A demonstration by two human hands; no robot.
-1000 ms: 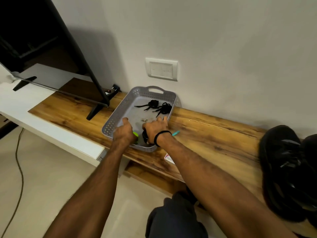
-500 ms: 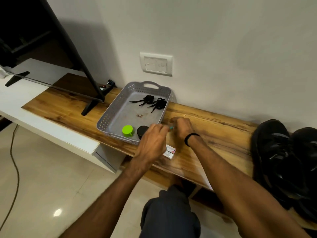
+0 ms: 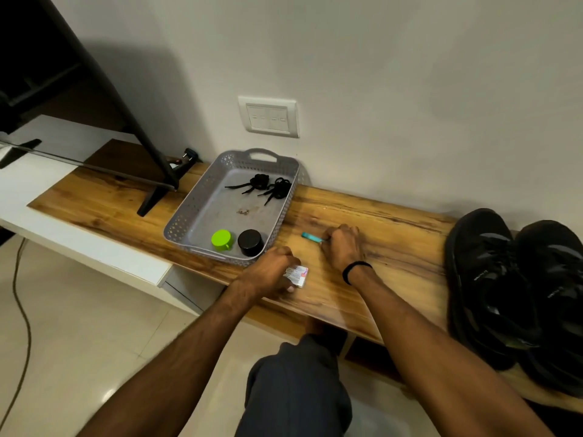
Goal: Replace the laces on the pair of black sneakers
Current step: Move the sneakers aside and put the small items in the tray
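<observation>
Since the pair of black sneakers (image 3: 492, 288) sits way over at the right end of the bench (image 3: 394, 216), the outer shoe gets cut off by the frame edge. They're so dark I honestly can't make out the lacing on them, just greyish panels and some tiny white lettering on the sides. They stand side by side, touching, well apart from both my hands.

The spare black laces (image 3: 271, 187) are two small bundles at the back of the grey tray (image 3: 176, 222), loose ends trailing left, nowhere near my fingers either.

My right hand (image 3: 345, 247) is on the wood between tray and sneakers, knuckles up, fingers curled and pinching the near end of a teal stick (image 3: 310, 237). The fingertips are tucked under, so the exact grip is hidden. My left hand (image 3: 271, 266) is at the front edge, just beside the tray's near corner, fingers wrapped over a small white packet (image 3: 298, 275). Its print is too blurry to read. A green lid (image 3: 221, 239) and a black jar (image 3: 250, 242) sit in the tray's near end.
</observation>
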